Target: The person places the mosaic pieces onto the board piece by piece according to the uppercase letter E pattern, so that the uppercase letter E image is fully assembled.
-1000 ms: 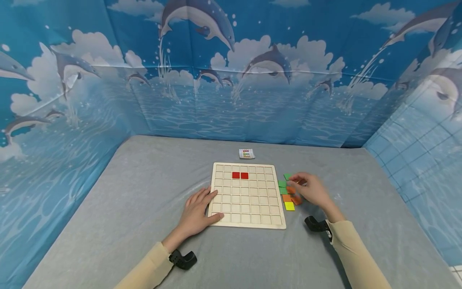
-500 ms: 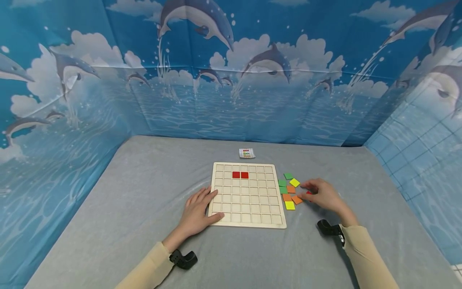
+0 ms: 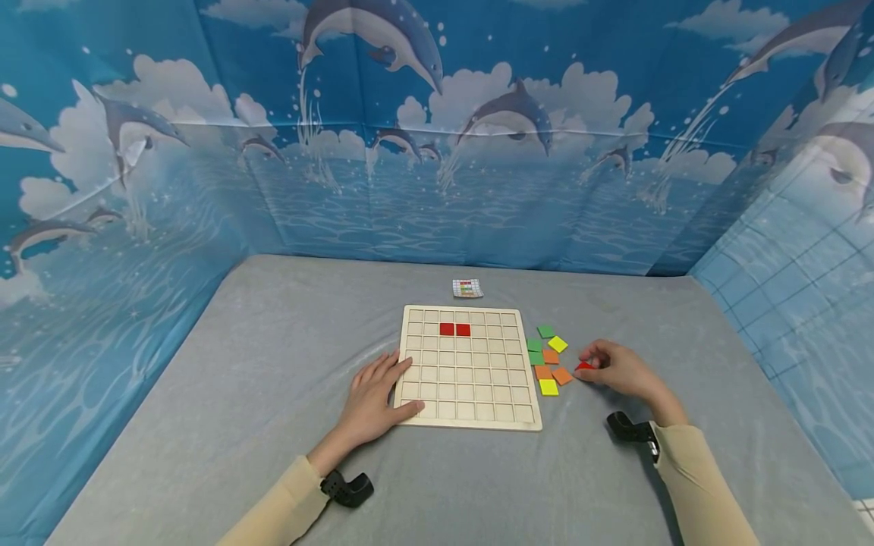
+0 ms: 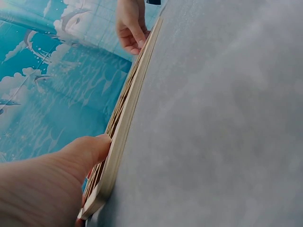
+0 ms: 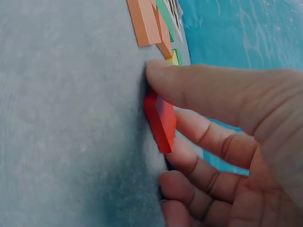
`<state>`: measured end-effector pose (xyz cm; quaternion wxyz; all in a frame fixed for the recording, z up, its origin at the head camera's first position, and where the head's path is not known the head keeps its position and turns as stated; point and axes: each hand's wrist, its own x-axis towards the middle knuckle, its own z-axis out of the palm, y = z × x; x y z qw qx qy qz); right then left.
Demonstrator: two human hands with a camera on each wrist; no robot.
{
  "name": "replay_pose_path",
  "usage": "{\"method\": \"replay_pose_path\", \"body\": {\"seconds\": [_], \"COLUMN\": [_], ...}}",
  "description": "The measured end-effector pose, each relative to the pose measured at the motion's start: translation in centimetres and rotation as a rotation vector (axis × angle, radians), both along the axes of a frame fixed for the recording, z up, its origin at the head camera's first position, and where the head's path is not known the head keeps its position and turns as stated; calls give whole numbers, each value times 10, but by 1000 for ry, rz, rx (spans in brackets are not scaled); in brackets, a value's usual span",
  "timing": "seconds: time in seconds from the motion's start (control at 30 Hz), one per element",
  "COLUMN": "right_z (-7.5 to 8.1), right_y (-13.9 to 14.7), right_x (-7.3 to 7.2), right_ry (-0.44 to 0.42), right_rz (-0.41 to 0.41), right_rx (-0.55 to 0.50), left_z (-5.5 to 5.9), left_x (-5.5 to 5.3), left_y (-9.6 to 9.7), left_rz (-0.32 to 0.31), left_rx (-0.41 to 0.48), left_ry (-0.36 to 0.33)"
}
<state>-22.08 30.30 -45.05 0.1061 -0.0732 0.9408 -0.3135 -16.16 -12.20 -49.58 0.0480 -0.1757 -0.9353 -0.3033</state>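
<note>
My left hand [image 3: 374,400] rests on the left edge of a pale wooden grid board [image 3: 473,377], fingers spread and the thumb near its lower corner. In the left wrist view, that thumb lies over the board's side [image 4: 127,118]. Two red square tiles [image 3: 454,330] sit side by side in the second row from the top. Right of the loose tiles, my right hand [image 3: 624,373] pinches another red tile [image 5: 161,122] between thumb and fingers. The tile is tilted, close to the cloth, and its upper part is covered by the thumb.
Beside the board's right edge lie loose tiles: green ones [image 3: 545,332], orange ones [image 3: 562,375] and two yellow ones [image 3: 548,387]. A small card with a coloured grid pattern [image 3: 467,289] lies beyond the board. Grey cloth covers the table [image 3: 287,341], and a dolphin-print curtain [image 3: 437,212] hangs behind.
My right hand has moved right, from above the loose tiles to their right side, with the red tile now in its fingers. A yellow tile has come into sight. The left hand stays put.
</note>
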Motion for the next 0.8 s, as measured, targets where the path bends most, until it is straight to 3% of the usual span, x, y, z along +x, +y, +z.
{"method": "replay_pose_path", "body": {"seconds": [0.3,0.8], "right_z": [6,5], "right_y": [-1,1], "right_x": [3,8], "right_ry": [-32,77], "right_rz": [-89,-57], "right_rx": [70,-32], "left_z": [1,3], "left_x": [0,2], "left_y": [0,0], "left_rz": [-1,-11], "left_rx": [1,14], "left_ry": [-1,-5]}}
